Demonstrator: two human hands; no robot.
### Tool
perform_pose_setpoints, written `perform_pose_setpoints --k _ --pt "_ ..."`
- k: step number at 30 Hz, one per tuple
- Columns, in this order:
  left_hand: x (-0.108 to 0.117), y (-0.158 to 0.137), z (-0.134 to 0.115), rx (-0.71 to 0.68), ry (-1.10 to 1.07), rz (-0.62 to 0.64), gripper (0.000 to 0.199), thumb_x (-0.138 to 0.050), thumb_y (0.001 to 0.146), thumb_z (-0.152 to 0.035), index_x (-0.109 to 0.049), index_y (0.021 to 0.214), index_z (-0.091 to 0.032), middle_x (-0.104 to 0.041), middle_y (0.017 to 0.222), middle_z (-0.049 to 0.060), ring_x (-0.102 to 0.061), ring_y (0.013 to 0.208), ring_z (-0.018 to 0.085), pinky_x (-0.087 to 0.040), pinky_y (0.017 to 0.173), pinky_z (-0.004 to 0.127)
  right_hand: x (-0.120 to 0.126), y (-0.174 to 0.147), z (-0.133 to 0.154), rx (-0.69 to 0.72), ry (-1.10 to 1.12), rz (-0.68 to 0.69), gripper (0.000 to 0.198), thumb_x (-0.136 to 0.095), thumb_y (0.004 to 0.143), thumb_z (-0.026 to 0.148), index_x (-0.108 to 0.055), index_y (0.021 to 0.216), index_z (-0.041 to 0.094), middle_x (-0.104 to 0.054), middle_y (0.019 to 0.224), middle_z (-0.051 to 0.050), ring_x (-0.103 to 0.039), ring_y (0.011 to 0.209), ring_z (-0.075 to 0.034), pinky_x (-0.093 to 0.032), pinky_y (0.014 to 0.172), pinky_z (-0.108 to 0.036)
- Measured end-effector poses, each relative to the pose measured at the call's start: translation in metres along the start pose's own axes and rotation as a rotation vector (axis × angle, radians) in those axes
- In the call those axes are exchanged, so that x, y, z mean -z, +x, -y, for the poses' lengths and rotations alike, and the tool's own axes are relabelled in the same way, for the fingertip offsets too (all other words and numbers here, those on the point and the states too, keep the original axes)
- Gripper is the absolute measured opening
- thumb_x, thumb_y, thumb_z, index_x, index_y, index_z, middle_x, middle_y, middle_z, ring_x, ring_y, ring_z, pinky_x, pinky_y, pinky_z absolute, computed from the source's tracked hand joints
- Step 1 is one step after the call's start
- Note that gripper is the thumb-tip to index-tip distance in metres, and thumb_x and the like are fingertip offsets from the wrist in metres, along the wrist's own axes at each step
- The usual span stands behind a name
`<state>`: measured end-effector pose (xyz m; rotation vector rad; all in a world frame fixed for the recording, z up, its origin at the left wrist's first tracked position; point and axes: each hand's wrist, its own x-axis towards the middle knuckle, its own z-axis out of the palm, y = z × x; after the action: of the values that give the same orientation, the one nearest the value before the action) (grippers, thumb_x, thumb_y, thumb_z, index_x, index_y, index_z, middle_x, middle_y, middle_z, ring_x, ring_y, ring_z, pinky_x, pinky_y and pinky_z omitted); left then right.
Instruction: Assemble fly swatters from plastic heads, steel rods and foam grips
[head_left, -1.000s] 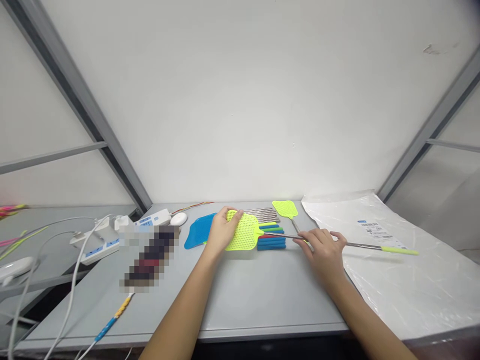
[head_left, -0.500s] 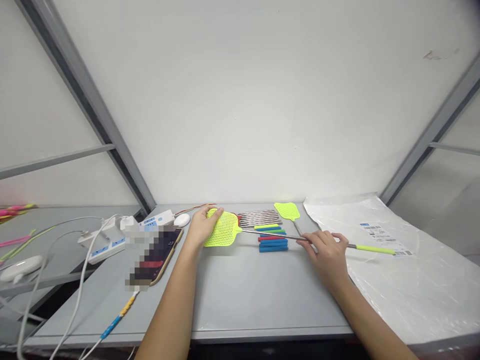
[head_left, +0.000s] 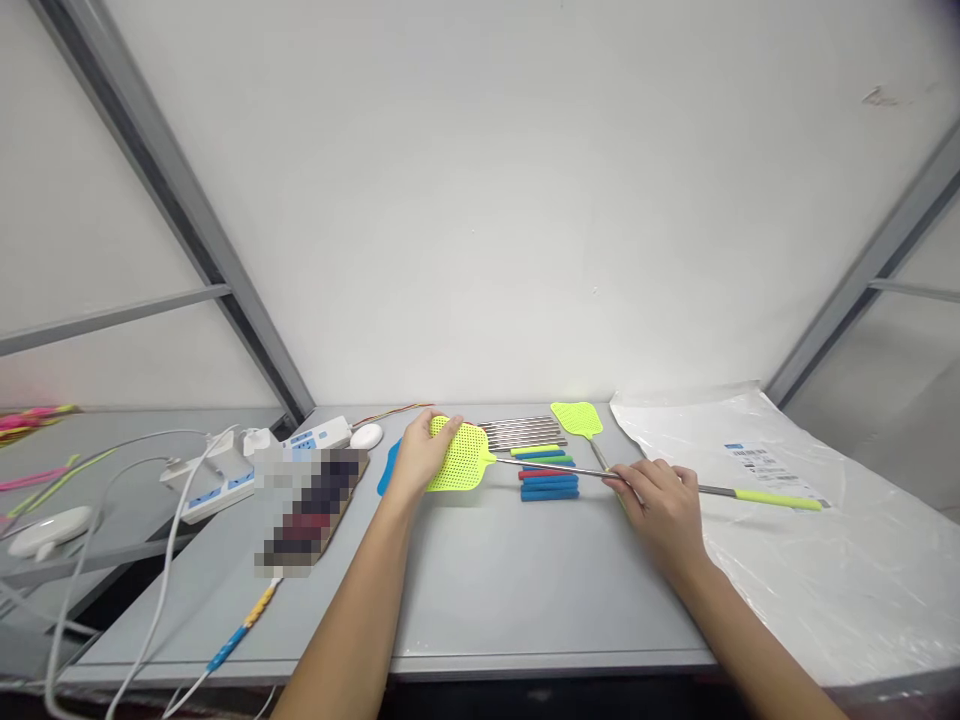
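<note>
My left hand (head_left: 425, 450) pinches the yellow-green perforated head of a fly swatter (head_left: 463, 455), thumb on top. Its thin metal rod runs to the right, where the fingers of my right hand (head_left: 661, 508) close round it. Beyond that hand the rod ends in a yellow-green grip. A blue flat piece (head_left: 388, 468) shows partly from behind my left hand. Past the rod lie several metal rods (head_left: 525, 432) side by side and several coloured grip tubes (head_left: 550, 487), mostly blue. A second yellow-green fly swatter (head_left: 579, 419) lies near the wall, its lower end hidden by my right hand.
White plastic packaging (head_left: 840, 590) with a label covers the right side of the table (head_left: 540, 590). On the left are a blurred phone (head_left: 322, 515), power strips (head_left: 221, 495), a round white object (head_left: 366, 436) and loose white cables. A wall rises behind.
Both hands have shifted slightly to the right with the fly swatter. The blue piece, hidden before, now shows left of my left hand.
</note>
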<state>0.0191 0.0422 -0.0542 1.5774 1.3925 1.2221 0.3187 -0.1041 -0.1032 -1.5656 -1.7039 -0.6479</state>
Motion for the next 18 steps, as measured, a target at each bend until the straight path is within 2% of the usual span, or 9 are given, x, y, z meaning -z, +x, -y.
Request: perform_pose_setpoints --k 4,12,15,18 --pt "-0.002 0.001 0.003 -0.045 0.042 0.069 0.037 -0.058 0.075 -0.056 -0.058 0.084 -0.02 -0.068 0.073 0.001 -0.063 0.062 0.017 -0.043 0.053 0.024 0.001 0.0 -0.002 0.0 -0.026 0.01 0.013 -0.056 0.091 0.032 -0.065 0.09 0.024 -0.062 0.073 0.002 -0.053 0.071 -0.013 -0.026 0.074 -0.032" --pt "-0.002 0.002 0.006 -0.099 0.164 0.053 0.039 -0.051 0.08 -0.057 -0.058 0.087 -0.02 -0.066 0.075 0.002 -0.062 0.067 0.018 -0.044 0.057 0.026 0.002 0.0 0.0 0.0 -0.047 0.006 0.015 -0.055 0.092 0.034 -0.066 0.089 0.024 -0.063 0.073 0.002 -0.053 0.071 -0.013 -0.026 0.075 -0.034" --pt "-0.004 0.0 0.003 -0.127 0.239 0.004 0.038 -0.053 0.08 -0.056 -0.06 0.093 -0.021 -0.065 0.083 0.004 -0.061 0.077 0.021 -0.046 0.069 0.032 0.0 0.002 0.004 -0.005 -0.042 0.028 0.017 -0.053 0.093 0.035 -0.066 0.089 0.025 -0.062 0.072 0.002 -0.053 0.07 -0.013 -0.025 0.075 -0.034" --pt "-0.011 -0.007 -0.002 -0.245 0.359 -0.057 0.039 -0.054 0.082 -0.051 -0.06 0.109 -0.024 -0.059 0.111 0.009 -0.055 0.104 0.027 -0.042 0.09 0.042 -0.002 0.002 0.005 -0.026 -0.019 0.049 0.017 -0.053 0.093 0.036 -0.066 0.09 0.025 -0.062 0.073 0.002 -0.053 0.072 -0.014 -0.026 0.075 -0.034"
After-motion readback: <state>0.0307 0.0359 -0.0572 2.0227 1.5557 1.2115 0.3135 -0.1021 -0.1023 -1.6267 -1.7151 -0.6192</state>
